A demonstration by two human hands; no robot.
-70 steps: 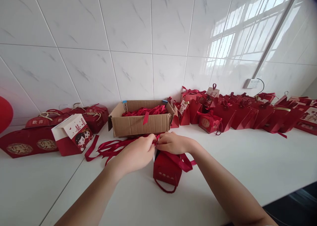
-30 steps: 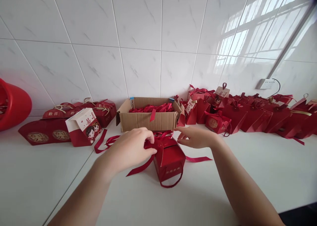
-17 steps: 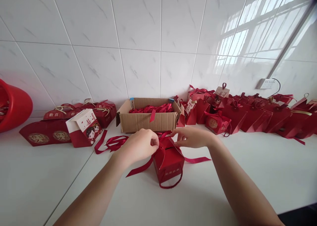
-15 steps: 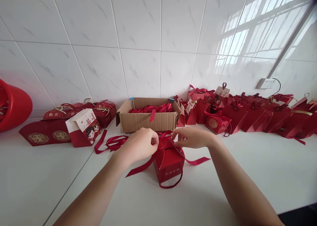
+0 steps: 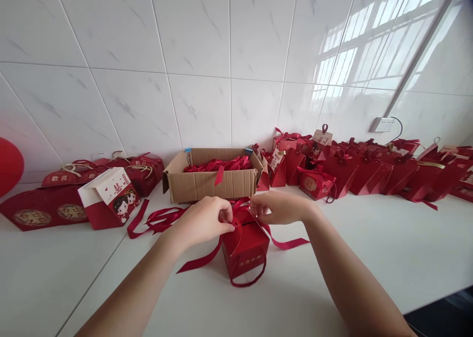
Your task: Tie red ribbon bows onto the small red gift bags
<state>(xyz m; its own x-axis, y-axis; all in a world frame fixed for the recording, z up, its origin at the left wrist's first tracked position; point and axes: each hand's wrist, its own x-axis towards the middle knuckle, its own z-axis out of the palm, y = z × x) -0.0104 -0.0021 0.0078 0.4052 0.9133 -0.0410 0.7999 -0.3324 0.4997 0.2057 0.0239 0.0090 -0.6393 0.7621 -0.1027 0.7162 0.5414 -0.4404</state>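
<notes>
A small red gift box (image 5: 247, 259) with pale lettering stands on the white table in front of me, its twisted rope handle (image 5: 248, 284) hanging down the near side. A red ribbon (image 5: 201, 263) runs over its top, one tail lying out to the left and the other to the right. My left hand (image 5: 210, 220) is closed at the top left of the box, thumb and fingers pinching the ribbon by the flap. On the top right, my right hand (image 5: 277, 208) has its fingers curled on the ribbon; its fingertips are partly hidden.
Behind the box sits an open cardboard box (image 5: 212, 186) full of red ribbons. Loose ribbon (image 5: 162, 219) lies to its left. Decorated gift boxes (image 5: 111, 199) stand at left, beside a red container (image 5: 10, 164). Several red boxes (image 5: 340, 174) line the wall at right, below a power socket (image 5: 383, 124).
My view has shifted slightly to the right. My left thumb has come down onto the ribbon at the box's left flap. The right fingers have curled in more; the box stays in place.
</notes>
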